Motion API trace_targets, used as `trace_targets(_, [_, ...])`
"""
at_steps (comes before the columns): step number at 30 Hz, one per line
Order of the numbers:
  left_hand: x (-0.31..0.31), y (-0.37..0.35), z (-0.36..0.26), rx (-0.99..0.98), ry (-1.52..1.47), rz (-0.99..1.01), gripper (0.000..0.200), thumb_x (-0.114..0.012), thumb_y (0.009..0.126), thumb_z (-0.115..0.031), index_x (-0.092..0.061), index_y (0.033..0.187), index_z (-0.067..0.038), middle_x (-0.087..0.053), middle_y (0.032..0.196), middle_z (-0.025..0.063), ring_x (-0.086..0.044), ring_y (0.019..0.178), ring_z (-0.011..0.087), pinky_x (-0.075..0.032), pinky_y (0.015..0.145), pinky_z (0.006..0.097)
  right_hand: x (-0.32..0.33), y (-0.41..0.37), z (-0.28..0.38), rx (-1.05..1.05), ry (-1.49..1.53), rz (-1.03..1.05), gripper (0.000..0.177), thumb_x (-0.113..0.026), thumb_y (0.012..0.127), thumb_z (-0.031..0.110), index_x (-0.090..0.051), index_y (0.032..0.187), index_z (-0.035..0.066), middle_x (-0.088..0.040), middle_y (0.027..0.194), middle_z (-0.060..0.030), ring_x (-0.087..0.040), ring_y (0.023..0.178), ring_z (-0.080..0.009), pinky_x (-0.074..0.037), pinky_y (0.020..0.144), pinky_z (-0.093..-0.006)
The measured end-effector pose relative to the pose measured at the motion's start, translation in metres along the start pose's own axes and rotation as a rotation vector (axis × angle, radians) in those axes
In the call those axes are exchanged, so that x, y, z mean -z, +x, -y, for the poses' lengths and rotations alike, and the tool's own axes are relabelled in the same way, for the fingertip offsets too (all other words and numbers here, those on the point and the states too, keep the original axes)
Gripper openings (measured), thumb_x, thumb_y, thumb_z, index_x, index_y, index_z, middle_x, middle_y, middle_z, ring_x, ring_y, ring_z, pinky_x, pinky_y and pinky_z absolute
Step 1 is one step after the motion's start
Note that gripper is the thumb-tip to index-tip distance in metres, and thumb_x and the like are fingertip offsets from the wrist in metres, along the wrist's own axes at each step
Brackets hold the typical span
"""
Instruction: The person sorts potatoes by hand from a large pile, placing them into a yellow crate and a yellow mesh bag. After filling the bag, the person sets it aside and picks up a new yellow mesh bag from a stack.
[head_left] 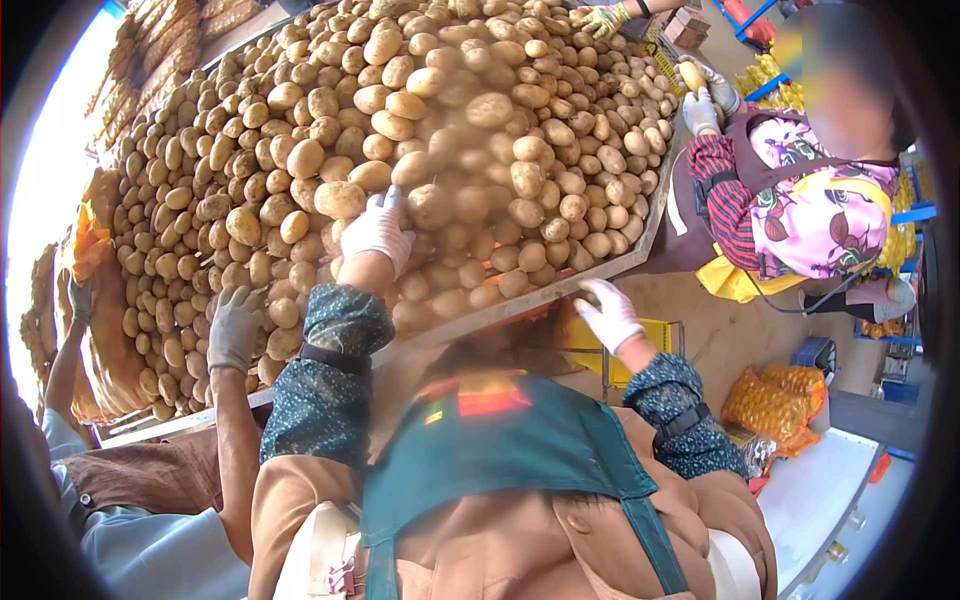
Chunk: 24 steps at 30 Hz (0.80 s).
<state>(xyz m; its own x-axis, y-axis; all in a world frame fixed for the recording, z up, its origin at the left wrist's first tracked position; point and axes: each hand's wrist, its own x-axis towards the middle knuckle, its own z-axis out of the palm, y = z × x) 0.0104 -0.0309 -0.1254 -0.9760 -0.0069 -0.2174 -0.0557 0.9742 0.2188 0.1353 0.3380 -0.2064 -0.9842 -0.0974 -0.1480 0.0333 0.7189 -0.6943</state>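
A broad heap of potatoes (290, 158) covers the sorting table. My left hand (376, 238), in a white glove, rests at the near part of the heap with its fingers stretched forward. Its fingertips are beside a large potato (340, 199), and nothing shows in its grasp. Past the table's metal edge (520, 305), on the near right side, my right hand (608, 316) hangs in the air, also in a white glove. Its fingers are apart and hold nothing. Below it is a yellow crate (630, 345), partly hidden. A blurred patch covers the middle of the heap.
On the left a co-worker's gloved hand (236, 328) lies on the potatoes. Across to the right, another person's gloved hands (706, 98) hold a potato. A third person's glove (603, 20) is at the far edge. A filled net bag (772, 408) stands lower right.
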Motion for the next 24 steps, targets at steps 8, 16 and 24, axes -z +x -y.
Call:
trace_targets(8, [-0.025, -0.03, 0.045, -0.04, -0.623, -0.16, 0.07, -0.075, 0.084, -0.025, -0.045, 0.145, -0.004, -0.058, 0.131, 0.0163, -0.058, 0.118, 0.0278, -0.047, 0.101, 0.0357, -0.024, 0.103, 0.112, 0.285, -0.136, 0.138, 0.063, -0.069, 0.086, 0.022, -0.042, 0.142, 0.009, -0.051, 0.136, -0.0211, -0.055, 0.12, -0.0385, -0.046, 0.102, -0.0427])
trace_targets(16, [-0.001, -0.072, 0.042, 0.187, -2.397, 0.32, 0.054, -0.061, 0.097, -0.037, -0.05, 0.136, -0.002, -0.061, 0.124, 0.0128, -0.062, 0.106, 0.0249, -0.053, 0.093, 0.0373, -0.052, 0.178, 0.144, 0.369, -0.361, 0.242, 0.067, -0.073, 0.078, 0.021, -0.048, 0.139, 0.011, -0.044, 0.144, -0.0199, -0.047, 0.127, -0.0389, -0.039, 0.111, -0.0423])
trace_targets(24, [-0.011, -0.073, 0.047, 0.062, -2.295, 0.354, 0.071, -0.054, 0.095, -0.061, -0.052, 0.127, 0.002, -0.062, 0.101, 0.0142, -0.061, 0.085, 0.0206, -0.054, 0.065, 0.0317, -0.026, 0.155, 0.156, -0.181, 1.462, 0.624, 0.047, -0.074, 0.085, 0.019, -0.058, 0.128, 0.009, -0.067, 0.116, -0.0104, -0.066, 0.098, -0.0185, -0.057, 0.077, -0.0359])
